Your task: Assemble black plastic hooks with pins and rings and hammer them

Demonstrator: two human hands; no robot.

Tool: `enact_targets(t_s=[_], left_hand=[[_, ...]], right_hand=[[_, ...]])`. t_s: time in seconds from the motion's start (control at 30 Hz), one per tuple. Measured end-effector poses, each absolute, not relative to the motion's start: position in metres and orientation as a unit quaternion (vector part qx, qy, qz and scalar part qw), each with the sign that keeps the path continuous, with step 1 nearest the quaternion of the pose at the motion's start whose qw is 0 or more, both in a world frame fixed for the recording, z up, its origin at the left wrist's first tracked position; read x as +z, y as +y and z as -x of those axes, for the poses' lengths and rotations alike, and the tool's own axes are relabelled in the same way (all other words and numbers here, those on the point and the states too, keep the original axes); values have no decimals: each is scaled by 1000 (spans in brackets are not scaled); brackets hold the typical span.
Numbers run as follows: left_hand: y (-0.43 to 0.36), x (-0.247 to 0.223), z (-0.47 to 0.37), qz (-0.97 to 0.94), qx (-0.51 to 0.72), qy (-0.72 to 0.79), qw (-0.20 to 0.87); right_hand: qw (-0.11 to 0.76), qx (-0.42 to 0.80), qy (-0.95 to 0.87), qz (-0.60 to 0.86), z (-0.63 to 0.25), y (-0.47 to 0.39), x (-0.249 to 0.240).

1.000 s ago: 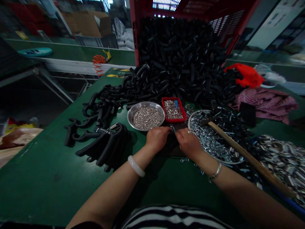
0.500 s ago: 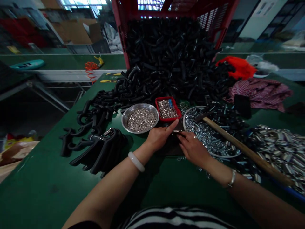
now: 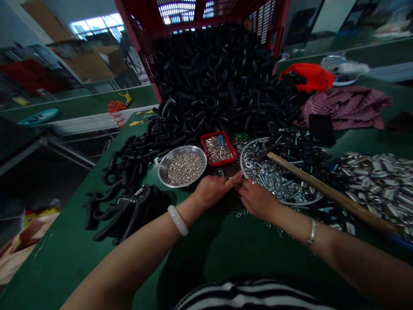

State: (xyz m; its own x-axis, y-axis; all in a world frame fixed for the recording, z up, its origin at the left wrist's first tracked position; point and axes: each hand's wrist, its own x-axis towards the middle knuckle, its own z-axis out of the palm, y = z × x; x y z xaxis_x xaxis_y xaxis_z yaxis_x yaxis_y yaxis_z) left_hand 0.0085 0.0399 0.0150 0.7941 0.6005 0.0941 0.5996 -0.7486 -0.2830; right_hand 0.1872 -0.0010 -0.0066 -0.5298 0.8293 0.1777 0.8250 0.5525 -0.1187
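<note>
My left hand (image 3: 213,189) and my right hand (image 3: 260,200) meet over a dark pad (image 3: 230,200), fingertips close together. The left index finger reaches forward to the right, its other fingers curled. Pinched fingers on the right hand close around a small metal part, mostly hidden between the hands. Just beyond the left fingers a short shiny metal piece (image 3: 221,173) shows. Nearest the hands stand a steel bowl (image 3: 164,174) of tiny metal pieces, a red tray (image 3: 222,163) of small fasteners with a blue item, and a round dish (image 3: 244,165) of screws and rings.
A wooden-handled hammer (image 3: 303,174) lies across the dish. Black curved parts (image 3: 206,82) spill from a red crate (image 3: 142,56). More black handles (image 3: 125,215) lie at left. Metal sleeves (image 3: 383,185) are heaped at right, below a checked cloth (image 3: 348,105).
The view has shifted and tilted slightly. The threaded metal piece that showed between my fingertips is now mostly covered as the hands have come closer together.
</note>
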Motion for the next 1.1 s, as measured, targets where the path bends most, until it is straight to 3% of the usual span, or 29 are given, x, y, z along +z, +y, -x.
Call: enact_targets(t_s=[0.33, 0.73, 1.1], left_hand=[[48, 24, -5, 938, 27, -326, 114], [45, -1, 6, 903, -55, -418, 85], [33, 17, -3, 917, 21, -377, 131]], right_hand=[[113, -7, -876, 470, -186, 2, -10], [129, 2, -878, 460, -187, 1, -10], [129, 12, -878, 461, -186, 0, -10]])
